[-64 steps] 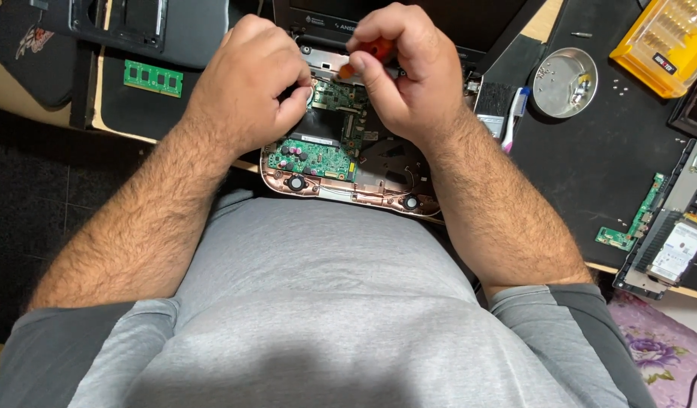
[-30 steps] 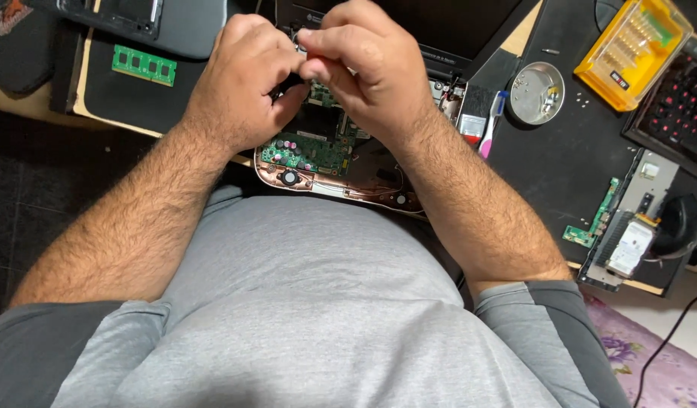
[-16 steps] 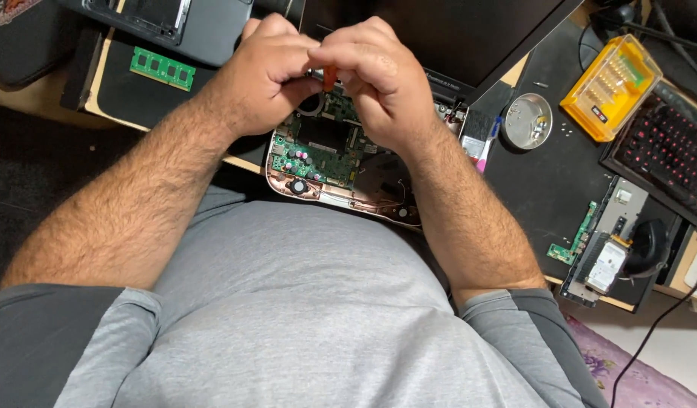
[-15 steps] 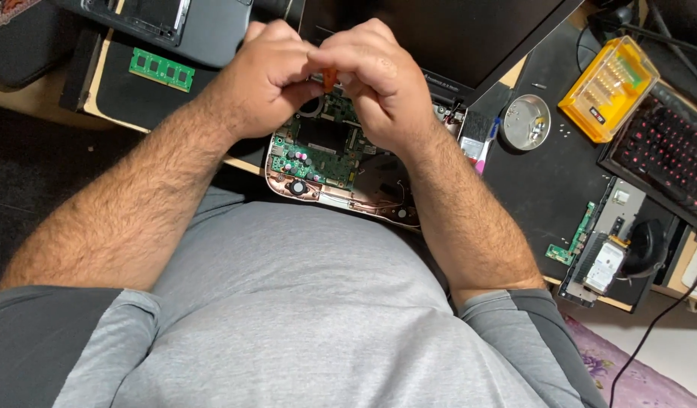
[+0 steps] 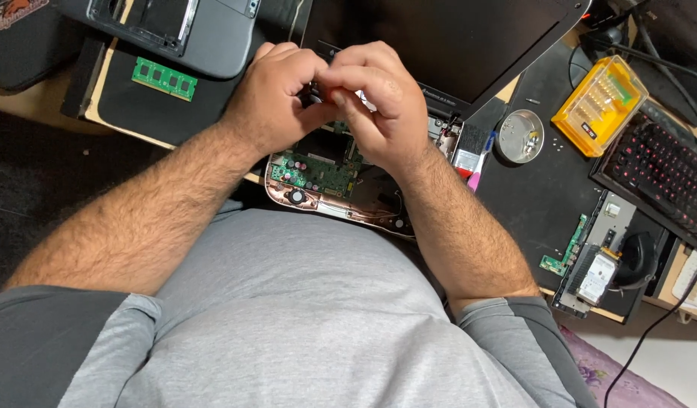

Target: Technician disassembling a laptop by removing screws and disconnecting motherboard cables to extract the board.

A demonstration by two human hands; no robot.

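Note:
My left hand [image 5: 277, 102] and my right hand [image 5: 386, 113] are pressed together, fingers curled, just above an opened laptop base [image 5: 341, 204] with a copper-coloured rim. Its green circuit board [image 5: 314, 170] lies bare below my hands. Between my fingertips I pinch a small dark part [image 5: 314, 96]; most of it is hidden by my fingers. The laptop's dark lid [image 5: 439, 38] lies flat behind my hands.
A green memory module [image 5: 164, 78] and a grey cover panel [image 5: 190, 30] lie at the left. On the black mat [image 5: 537, 204] to the right are a round metal dish [image 5: 520, 136], a yellow bit case [image 5: 599, 104], a red-lit keyboard [image 5: 658, 177], a narrow green board [image 5: 564, 249] and a drive [image 5: 596, 276].
My hands have risen off the circuit board and closed together. The orange tool tip seen between my fingers earlier is no longer visible. The view has shifted toward the right.

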